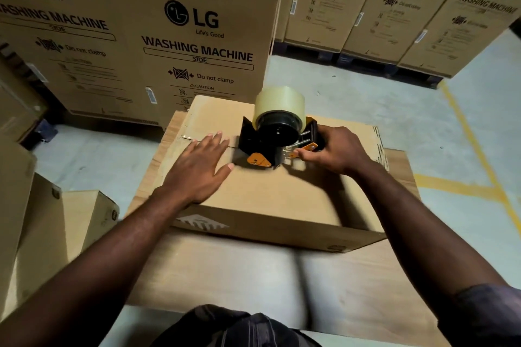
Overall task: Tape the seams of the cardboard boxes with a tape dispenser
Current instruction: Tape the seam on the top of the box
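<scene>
Several tall brown cardboard cartons (174,36) printed LG WASHING MACHINE stand along the far side of the room, from left to right. They rest on a pale grey concrete floor (352,98) marked at the right with yellow painted lines (465,127). Near the person, a small brown cardboard box (267,194) sits on a larger flat piece of brown cardboard (225,270). On the box top the left hand (197,166) lies palm down, fingers straight and spread, holding nothing, its fingertips at the centre seam (191,138). Just right of it the black and orange tape dispenser (275,135), carrying a roll of clear tape (279,101), stands on the seam. Its handle points right into the right hand (335,149), whose fingers curl around it.
</scene>
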`<state>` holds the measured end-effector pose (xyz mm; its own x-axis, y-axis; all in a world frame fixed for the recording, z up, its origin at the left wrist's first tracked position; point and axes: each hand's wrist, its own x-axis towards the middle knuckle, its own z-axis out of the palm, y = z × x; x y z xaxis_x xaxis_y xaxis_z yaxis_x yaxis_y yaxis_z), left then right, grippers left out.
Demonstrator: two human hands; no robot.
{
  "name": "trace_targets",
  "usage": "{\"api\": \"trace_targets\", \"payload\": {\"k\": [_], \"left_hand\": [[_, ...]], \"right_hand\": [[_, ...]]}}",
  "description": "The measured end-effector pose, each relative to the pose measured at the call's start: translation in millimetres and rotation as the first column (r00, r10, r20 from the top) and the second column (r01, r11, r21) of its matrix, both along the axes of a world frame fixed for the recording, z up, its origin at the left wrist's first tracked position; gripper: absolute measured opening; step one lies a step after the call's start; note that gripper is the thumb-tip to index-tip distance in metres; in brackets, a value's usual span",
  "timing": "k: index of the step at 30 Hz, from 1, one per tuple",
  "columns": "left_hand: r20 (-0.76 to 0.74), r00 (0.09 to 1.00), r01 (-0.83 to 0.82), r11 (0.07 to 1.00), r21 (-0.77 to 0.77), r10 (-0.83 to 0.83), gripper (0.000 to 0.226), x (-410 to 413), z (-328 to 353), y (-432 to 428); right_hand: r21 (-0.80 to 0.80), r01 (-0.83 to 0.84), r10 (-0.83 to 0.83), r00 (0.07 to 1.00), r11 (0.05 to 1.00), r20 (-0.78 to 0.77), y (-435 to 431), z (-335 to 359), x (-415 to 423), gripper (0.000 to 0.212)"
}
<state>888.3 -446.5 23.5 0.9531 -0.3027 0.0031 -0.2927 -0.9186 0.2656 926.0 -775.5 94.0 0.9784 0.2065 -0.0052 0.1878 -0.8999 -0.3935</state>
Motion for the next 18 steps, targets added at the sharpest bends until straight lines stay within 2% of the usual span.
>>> {"api": "trace_targets", "payload": {"k": [6, 9, 14, 18], "left_hand": [[-0.039, 0.997, -0.068, 0.998, 0.010, 0.068, 0.073, 0, 1, -5], [-0.097, 0.987, -0.120, 0.989, 0.087, 0.128, 0.070, -3, 7, -49], [-0.086, 0.990, 0.121, 0.991, 0.061, -0.115, 0.066, -16, 9, -138], [-0.032, 0.994, 0.104, 0.995, 0.014, -0.103, 0.074, -17, 3, -135]], "right_hand": [[0.037, 0.073, -0.069, 0.992, 0.997, -0.102, -96, 7, -25, 0.044], [0.052, 0.067, -0.064, 0.995, 0.996, -0.070, -108, 1, -28, 0.039], [-0.002, 0.046, -0.046, 0.999, 0.999, -0.007, -111, -1, -26, 0.046], [-0.021, 0.032, -0.032, 0.999, 0.999, 0.018, -112, -3, -29, 0.050]]}}
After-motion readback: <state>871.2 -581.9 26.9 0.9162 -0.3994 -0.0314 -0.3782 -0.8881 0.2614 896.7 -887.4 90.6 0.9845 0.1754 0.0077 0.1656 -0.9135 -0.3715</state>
